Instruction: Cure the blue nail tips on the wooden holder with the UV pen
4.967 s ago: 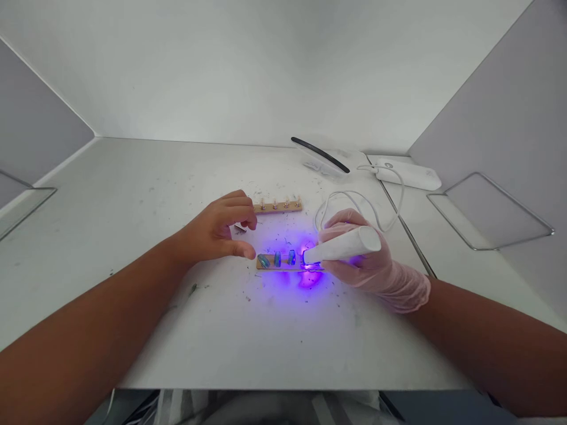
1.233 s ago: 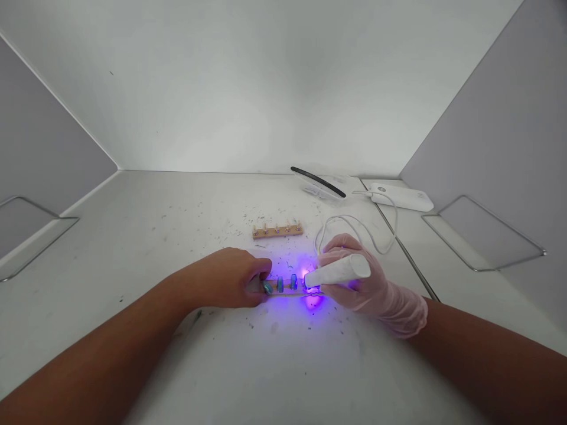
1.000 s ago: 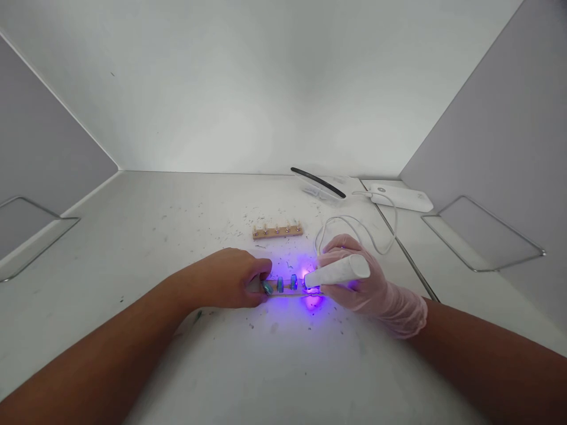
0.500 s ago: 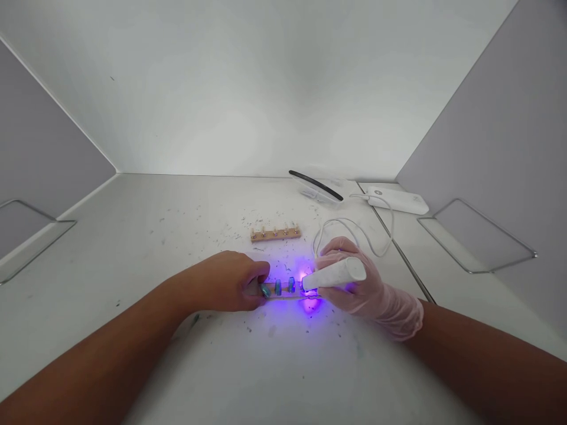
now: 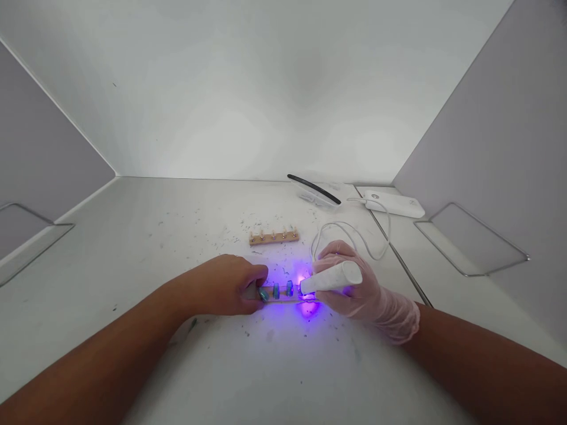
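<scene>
My bare left hand [image 5: 230,285] is closed around the left end of a nail display stand [image 5: 282,293]. Teal false nails [image 5: 276,290] stand in a row along it. In a thin pink glove, my right hand [image 5: 354,283] grips a white handheld UV nail lamp [image 5: 332,277]. Its lit tip sits right over the stand's right end and throws violet light on the nails and the table there. The lamp and the glare hide whatever nails are under it.
Behind my hands lies a second wooden nail stand [image 5: 273,237] with small pegs. A black nail file [image 5: 314,189] on a clear plastic piece and a white power bank [image 5: 394,203] lie farther back. A white cable [image 5: 344,224] loops near my right hand. Specks of debris dot the table.
Both hands keep their hold, and the lamp stays over the stand's right end. The whole view has shifted very slightly.
</scene>
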The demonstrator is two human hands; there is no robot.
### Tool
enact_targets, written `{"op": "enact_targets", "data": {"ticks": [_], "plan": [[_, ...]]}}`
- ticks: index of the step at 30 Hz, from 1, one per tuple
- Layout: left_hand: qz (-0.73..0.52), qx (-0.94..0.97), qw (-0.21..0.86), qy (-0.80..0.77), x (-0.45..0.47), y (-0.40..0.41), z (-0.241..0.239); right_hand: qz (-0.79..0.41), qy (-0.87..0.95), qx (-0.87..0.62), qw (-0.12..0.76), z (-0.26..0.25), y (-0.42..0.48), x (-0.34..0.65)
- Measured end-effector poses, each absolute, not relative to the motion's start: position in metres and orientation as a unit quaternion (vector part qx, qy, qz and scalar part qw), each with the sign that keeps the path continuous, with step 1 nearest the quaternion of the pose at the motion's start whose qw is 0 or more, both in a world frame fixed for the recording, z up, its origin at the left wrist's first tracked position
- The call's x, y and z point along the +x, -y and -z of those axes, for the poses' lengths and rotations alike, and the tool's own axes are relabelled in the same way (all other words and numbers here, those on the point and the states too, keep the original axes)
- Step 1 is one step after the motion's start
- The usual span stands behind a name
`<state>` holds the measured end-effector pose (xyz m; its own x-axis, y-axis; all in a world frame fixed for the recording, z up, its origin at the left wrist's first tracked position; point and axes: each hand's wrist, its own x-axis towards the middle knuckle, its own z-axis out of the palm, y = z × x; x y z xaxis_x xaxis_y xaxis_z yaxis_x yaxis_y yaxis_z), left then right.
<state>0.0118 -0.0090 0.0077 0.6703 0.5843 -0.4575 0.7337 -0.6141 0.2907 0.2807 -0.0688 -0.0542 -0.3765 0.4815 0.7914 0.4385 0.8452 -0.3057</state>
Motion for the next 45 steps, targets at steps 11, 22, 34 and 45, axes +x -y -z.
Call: {"op": "enact_targets", "data": {"ticks": [11,22,34,45], "plan": [[0.165,0.879,0.238,-0.379,0.0116,0.0089,-0.0086,-0.031,0.84,-0.282,0.463,0.0548,0.0698,0.2813],[0.164,0.88,0.24,-0.375,0.0131,0.0095,-0.0111,-0.022,0.836,-0.283,0.469,0.0513,0.0697,0.2811],[0.164,0.879,0.244,-0.375,0.0118,0.0087,-0.009,-0.015,0.834,-0.276,0.478,0.0526,0.0682,0.2813],[0.168,0.877,0.245,-0.378,0.0126,0.0091,-0.0111,-0.032,0.834,-0.296,0.464,0.0537,0.0705,0.2833]]}}
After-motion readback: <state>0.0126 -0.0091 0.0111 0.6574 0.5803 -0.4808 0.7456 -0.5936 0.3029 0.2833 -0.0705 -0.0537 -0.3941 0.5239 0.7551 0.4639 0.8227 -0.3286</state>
